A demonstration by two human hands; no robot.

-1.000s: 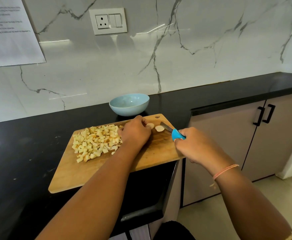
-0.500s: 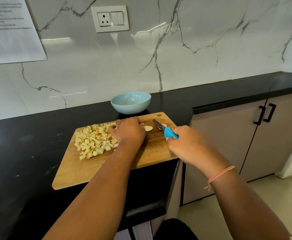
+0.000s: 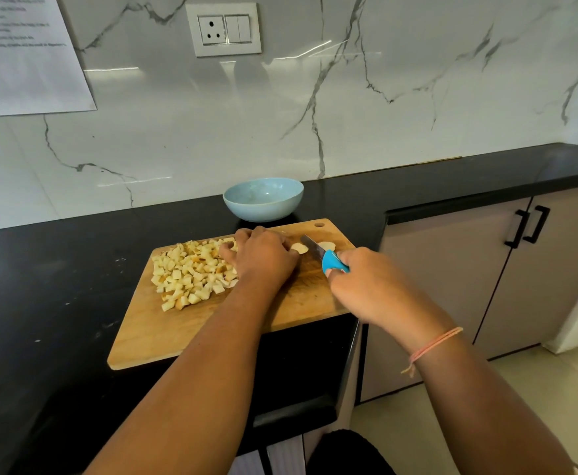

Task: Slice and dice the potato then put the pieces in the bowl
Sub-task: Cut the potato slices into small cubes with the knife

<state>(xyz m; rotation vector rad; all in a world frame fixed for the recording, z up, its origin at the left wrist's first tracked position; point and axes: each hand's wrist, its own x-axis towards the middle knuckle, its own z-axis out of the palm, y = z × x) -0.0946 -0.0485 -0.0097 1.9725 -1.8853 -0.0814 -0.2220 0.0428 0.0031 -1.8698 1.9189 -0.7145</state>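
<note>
Dicing close to done, with a few slices left under the knife.

Nearest us, the right hand [image 3: 359, 286] wraps the blue handle of the knife [image 3: 330, 262]. The blade angles across the far corner of the board [image 3: 178, 337] and lies between two pale slices [image 3: 299, 248], and we judge it set for the next cut. The left hand [image 3: 263, 258] sits just beside the blade with its fingers curled under. That is likely to steady a slice while keeping the fingertips clear, but we cannot tell whether it pins anything beneath. Left of that hand, the diced pile [image 3: 191, 272] keeps to its own side of the board, which leaves cutting room. Beyond the board, the bowl [image 3: 263, 200] stands on the counter [image 3: 58, 269], near enough for a short transfer. We see no pieces in it.
</note>
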